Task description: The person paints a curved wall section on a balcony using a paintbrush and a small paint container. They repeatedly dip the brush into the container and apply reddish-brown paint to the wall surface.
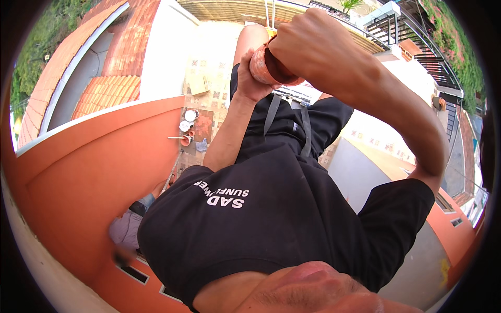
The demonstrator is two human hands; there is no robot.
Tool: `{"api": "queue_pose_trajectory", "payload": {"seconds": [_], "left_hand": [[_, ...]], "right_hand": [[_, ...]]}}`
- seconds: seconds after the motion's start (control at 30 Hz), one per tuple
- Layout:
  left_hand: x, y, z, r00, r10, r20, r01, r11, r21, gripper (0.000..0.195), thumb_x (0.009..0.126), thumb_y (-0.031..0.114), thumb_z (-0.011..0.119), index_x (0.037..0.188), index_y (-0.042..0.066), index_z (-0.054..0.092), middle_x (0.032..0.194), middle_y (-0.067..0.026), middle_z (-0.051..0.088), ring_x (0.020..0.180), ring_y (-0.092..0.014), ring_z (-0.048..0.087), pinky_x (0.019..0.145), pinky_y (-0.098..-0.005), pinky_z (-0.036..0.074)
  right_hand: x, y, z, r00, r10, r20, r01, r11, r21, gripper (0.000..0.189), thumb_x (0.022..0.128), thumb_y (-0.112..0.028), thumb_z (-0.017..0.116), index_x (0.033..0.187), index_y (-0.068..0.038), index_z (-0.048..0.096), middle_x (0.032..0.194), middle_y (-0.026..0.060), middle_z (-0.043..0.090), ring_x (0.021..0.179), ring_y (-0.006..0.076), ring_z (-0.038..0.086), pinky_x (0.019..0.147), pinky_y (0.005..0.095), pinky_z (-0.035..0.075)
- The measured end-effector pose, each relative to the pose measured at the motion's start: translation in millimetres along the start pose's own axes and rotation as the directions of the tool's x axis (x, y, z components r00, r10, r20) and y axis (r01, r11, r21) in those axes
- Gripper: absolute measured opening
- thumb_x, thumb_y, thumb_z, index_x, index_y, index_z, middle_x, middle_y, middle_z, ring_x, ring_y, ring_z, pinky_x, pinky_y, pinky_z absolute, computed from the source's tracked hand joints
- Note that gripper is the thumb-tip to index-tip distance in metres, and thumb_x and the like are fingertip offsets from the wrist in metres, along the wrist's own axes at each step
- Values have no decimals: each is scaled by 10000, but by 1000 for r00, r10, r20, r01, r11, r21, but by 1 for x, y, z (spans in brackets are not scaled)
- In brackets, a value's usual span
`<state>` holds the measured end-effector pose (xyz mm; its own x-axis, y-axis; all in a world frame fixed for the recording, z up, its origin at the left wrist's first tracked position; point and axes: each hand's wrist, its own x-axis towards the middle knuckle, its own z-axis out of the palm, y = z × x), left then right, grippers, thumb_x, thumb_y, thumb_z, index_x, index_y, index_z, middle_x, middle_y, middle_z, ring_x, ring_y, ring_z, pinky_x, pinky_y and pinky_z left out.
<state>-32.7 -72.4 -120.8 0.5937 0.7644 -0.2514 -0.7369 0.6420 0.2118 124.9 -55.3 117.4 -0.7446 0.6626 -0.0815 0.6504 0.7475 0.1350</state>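
My left hand (250, 80) holds a cylindrical paint can (260, 64) from below and the side, in front of my shorts. Orange paint is smeared over the can's outside, and its inside looks dark reddish. Across the can's mouth lies my right hand (309, 39), knuckles up and fingers curled down at the rim. The back of that hand hides its fingertips, so I cannot tell what they grip. My right elbow is bent out wide to the side. Below the can, between my legs, part of a pale metal ladder-like piece (291, 96) shows.
An orange wall (105, 168) runs along the left. On the patterned tile floor (219, 84) below are white-topped cans (191, 115), an orange-stained pot (188, 138) with a stick, and a cardboard piece (199, 85). Another person (127, 229) is at lower left beside a long pole (174, 168).
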Motion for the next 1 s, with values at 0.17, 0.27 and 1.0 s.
{"api": "queue_pose_trajectory", "payload": {"seconds": [0.17, 0.27, 1.0], "left_hand": [[5, 2, -12, 983, -29, 180, 36, 999, -39, 615, 921, 624, 508, 1330, 165, 529, 1197, -90, 641, 949, -260, 656, 557, -376, 518], [6, 3, -14, 984, -33, 177, 38, 999, -22, 614, 922, 629, 502, 1324, 167, 534, 1196, -89, 638, 934, -258, 651, 545, -371, 506], [9, 2, 16, 998, 51, -29, -50, 998, 29, 685, 947, 585, 343, 1358, 61, 500, 1085, -194, 633, 720, -318, 629, 387, -292, 476]], "right_hand": [[1, -3, 6, 999, 0, 37, 2, 998, -55, 68, 709, -61, 780, 683, -95, 727, 702, 87, 708, 681, 196, 717, 624, 306, 537], [3, 0, 0, 997, 19, 71, -14, 998, -59, 73, 789, -90, 728, 724, -60, 721, 697, 114, 693, 649, 217, 683, 614, 340, 529], [-37, 21, 22, 954, 281, -101, -225, 900, 374, 153, 920, -84, 615, 1059, -22, 605, 743, 221, 663, 761, 396, 670, 679, 483, 495]]}}
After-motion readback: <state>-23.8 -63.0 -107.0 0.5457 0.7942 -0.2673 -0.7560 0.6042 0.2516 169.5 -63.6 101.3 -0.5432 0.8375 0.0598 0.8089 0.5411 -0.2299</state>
